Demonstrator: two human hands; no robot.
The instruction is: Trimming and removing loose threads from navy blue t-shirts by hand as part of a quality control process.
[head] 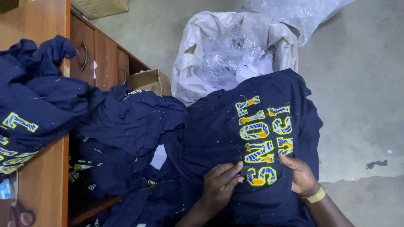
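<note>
left hand (219,183): near centre, on the navy garment (235,138), fingers curled in a pinch around a small dark tool (243,171) at the edge of the nearest stitched letters; tool mostly hidden, kind unclear
right hand (299,173): just right of the letters, palm down, fingers pressed flat on the cloth, gripping nothing; yellow band (316,196) on the wrist
navy garment: spread over the person's lap, centre to right, far edge touching the white sack
lettering (264,141): yellow and blue embroidered letters, two columns, on the garment between the hands and the sack; loose thread bits scattered on the cloth around it
garment pile (126,138): more navy cloth heaped left of the lap, draped down from the table edge
table (42,185): wooden, far left, carried crumpled navy pieces (38,96) with the same yellow lettering
drawers (94,54): wooden fronts with metal handles, far left
white sack (235,54): open, far centre, held clear plastic wrap and white scraps
cardboard box (149,80): between drawers and sack
floor (362,96): grey concrete, right side
</note>
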